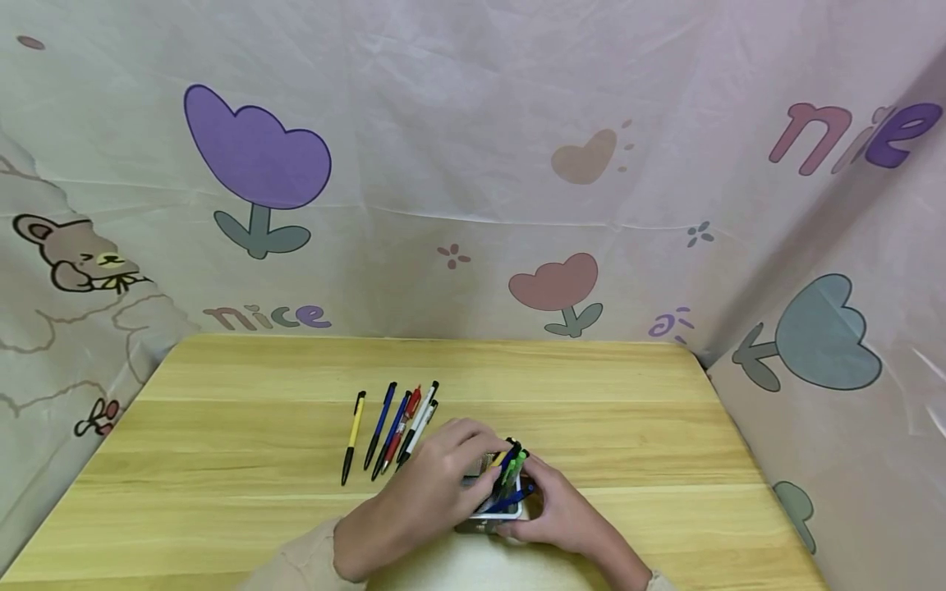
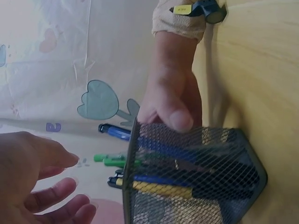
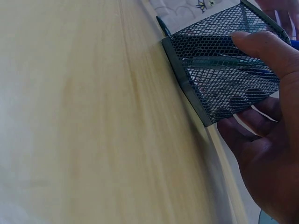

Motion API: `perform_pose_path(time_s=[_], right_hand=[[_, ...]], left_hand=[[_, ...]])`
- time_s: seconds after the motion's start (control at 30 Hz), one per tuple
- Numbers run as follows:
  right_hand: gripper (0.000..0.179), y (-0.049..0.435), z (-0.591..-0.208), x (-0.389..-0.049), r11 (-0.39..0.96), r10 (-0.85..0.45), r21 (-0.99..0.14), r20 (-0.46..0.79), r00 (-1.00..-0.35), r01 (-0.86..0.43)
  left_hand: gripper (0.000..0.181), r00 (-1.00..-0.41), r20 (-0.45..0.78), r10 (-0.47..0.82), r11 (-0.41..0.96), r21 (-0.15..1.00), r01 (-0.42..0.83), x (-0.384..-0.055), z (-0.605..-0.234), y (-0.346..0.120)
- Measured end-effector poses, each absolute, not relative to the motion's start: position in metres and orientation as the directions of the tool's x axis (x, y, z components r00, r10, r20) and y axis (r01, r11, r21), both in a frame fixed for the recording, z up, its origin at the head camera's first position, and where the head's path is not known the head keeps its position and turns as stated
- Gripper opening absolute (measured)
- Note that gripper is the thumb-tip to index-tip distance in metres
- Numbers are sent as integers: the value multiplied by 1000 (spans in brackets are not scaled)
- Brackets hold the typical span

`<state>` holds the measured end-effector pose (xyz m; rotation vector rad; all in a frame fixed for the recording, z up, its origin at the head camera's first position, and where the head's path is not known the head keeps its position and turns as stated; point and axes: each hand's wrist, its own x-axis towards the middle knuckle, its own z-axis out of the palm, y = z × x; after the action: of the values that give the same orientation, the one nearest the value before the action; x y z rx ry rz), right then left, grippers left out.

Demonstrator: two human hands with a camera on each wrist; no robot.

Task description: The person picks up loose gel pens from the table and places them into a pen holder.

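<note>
While the right hand (image 1: 557, 505) grasps the mesh pen holder (image 3: 222, 86), thumb on one wire wall and fingers curled about another, I read the left hand (image 1: 447, 468) as released: from my remote station, the left wrist view shows its fingers loosely bent, with a gap between their tips and the pens. The holder is at the near part of the table (image 1: 613, 410), between the two hands; whether its base rests fully on the wood, I cannot tell. Protruding from its mouth are a blue pen (image 2: 116, 131), leaning toward the right hand, and green pens (image 2: 117, 163); a yellow pen (image 2: 159, 188) shows through the mesh. To the left lies a row of pens (image 1: 380, 424) in yellow, blue, red and white, roughly parallel.

I judge three faults possible. The holder could tip or slide, were the right hand to slacken while the left pushed sideways on its contents. The leaning blue pen, standing out past the rim, could be snagged by a passing finger and pulled loose. The nearest pens of the row could roll, should the left wrist sweep across them.
</note>
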<state>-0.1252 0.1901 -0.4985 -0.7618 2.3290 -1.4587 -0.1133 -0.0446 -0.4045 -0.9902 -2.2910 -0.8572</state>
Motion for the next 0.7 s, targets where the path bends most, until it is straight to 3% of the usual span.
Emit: perform_pose_path(time_s=[0.53, 0.7], right_hand=[[69, 188, -497, -126, 361, -561, -882, 54, -826, -303], [69, 188, -498, -125, 368, -554, -883, 44, -831, -292]], left_hand=[[33, -690, 605, 397, 640, 357, 681, -125, -403, -68], [36, -691, 620, 372, 683, 321, 656, -132, -408, -78]])
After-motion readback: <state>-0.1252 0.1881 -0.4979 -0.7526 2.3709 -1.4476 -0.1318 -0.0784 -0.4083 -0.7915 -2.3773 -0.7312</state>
